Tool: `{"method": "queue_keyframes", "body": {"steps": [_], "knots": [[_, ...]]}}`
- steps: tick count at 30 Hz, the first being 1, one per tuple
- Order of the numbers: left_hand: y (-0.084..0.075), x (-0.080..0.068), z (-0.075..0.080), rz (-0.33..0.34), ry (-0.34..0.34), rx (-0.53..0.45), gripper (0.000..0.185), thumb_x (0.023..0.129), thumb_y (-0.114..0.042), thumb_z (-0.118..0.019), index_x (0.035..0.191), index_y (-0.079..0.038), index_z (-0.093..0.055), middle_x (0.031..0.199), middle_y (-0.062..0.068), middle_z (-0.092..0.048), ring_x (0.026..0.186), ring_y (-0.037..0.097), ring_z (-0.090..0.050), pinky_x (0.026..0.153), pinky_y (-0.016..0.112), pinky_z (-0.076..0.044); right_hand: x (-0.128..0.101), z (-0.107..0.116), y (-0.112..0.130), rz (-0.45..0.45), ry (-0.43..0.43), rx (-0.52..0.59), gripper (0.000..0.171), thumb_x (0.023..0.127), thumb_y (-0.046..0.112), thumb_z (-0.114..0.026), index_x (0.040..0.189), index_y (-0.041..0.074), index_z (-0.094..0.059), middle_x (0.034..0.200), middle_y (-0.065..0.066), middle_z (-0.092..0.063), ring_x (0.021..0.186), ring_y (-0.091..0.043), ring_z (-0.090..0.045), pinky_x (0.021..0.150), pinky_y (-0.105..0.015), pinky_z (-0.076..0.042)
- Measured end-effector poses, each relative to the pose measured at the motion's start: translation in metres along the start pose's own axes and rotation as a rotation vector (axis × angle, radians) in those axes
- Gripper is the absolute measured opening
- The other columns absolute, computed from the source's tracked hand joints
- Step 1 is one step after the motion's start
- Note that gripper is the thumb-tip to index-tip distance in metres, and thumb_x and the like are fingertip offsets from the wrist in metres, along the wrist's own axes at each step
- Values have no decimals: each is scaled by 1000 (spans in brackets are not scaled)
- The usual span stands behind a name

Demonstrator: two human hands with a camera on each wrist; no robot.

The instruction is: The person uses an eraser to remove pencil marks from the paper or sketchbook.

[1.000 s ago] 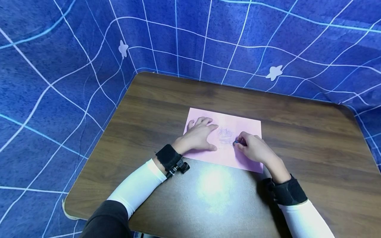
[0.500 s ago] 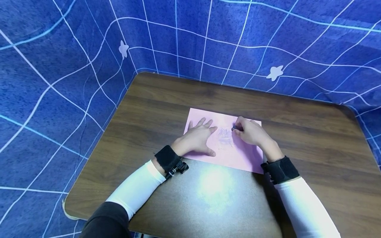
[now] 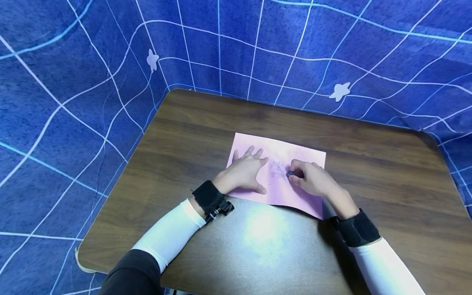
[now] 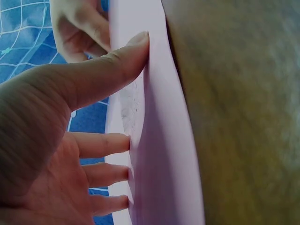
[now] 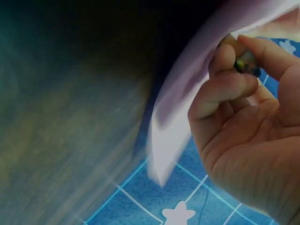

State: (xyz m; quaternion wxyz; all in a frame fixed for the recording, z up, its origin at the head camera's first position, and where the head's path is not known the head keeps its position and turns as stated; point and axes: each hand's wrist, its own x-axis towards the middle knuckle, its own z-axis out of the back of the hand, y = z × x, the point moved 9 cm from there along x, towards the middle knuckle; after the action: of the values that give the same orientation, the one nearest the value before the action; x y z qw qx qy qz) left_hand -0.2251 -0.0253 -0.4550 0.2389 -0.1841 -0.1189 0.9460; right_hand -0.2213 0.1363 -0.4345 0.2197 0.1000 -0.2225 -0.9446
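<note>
I see my left hand (image 3: 245,172) lying flat, fingers spread, pressing the pink paper (image 3: 302,152) onto the brown worktop (image 3: 191,135). My right hand (image 3: 311,180) has its grip pinched narrow on a small dark crayon (image 3: 290,174), tip on faint scribbles (image 3: 275,168) mid-sheet. Blue gridded cloth (image 3: 73,82) with white stars surrounds the worktop.

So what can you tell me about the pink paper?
The pink paper is one thin, plain rectangular sheet lying on the brown wooden table, slightly askew. Faint greyish scribbles mark its middle. The left hand presses flat on its left part with spread fingers. The right hand rests on its right part, pinching a small dark crayon-like stub against the scribbles. The near right corner looks slightly lifted and blurred in the right wrist view.
</note>
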Motion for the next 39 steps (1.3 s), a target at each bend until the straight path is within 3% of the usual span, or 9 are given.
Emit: {"method": "queue_keyframes", "body": {"steps": [7, 11, 18, 24, 33, 39], "knots": [[3, 1, 0, -11, -2, 13, 109, 71, -63, -85, 160, -23, -36, 173, 9, -14, 161, 36, -4, 116, 79, -10, -5, 12, 1, -27, -73, -116, 9, 93, 15, -68, 98, 13, -61, 72, -2, -59, 65, -21, -52, 56, -33, -36], [6, 1, 0, -6, 1, 16, 109, 71, -63, -85, 160, -24, -36, 173, 8, -14, 161, 35, -4, 117, 79, -10, 3, 14, 11, -12, -99, -105, 10, 95, 17, -69, 96, 14, -60, 71, -1, -59, 65, -21, -52, 57, -34, -38], [4, 0, -3, -8, 7, -5, 109, 72, -61, -85, 161, -23, -35, 172, 9, -14, 161, 36, -5, 118, 77, -9, 18, -10, 55, 150, 21, -52, 16, 94, 18, -69, 103, 12, -57, 69, 3, -53, 64, -16, -50, 59, -32, -39], [2, -1, -1, -16, 8, -10, 108, 73, -57, -87, 161, -22, -34, 172, 10, -15, 160, 36, -4, 117, 78, -8, 18, -28, 68, 204, 60, -37, 17, 92, 15, -70, 105, 14, -60, 67, 7, -52, 63, -13, -48, 59, -30, -38], [3, -3, -3, 2, 26, -18, 108, 75, -57, -85, 162, -22, -31, 173, 10, -11, 161, 35, 1, 119, 77, -5, 20, -31, 56, 96, 50, -8, 15, 87, 14, -71, 91, 18, -58, 65, 7, -49, 63, -15, -48, 59, -30, -35], [2, -3, -7, -8, 38, -25, 109, 76, -57, -84, 163, -21, -29, 173, 11, -8, 160, 37, 3, 118, 77, -4, 15, -23, 32, 15, 47, 4, 14, 87, 15, -71, 94, 17, -60, 70, 3, -56, 68, -18, -53, 62, -32, -38]]}}
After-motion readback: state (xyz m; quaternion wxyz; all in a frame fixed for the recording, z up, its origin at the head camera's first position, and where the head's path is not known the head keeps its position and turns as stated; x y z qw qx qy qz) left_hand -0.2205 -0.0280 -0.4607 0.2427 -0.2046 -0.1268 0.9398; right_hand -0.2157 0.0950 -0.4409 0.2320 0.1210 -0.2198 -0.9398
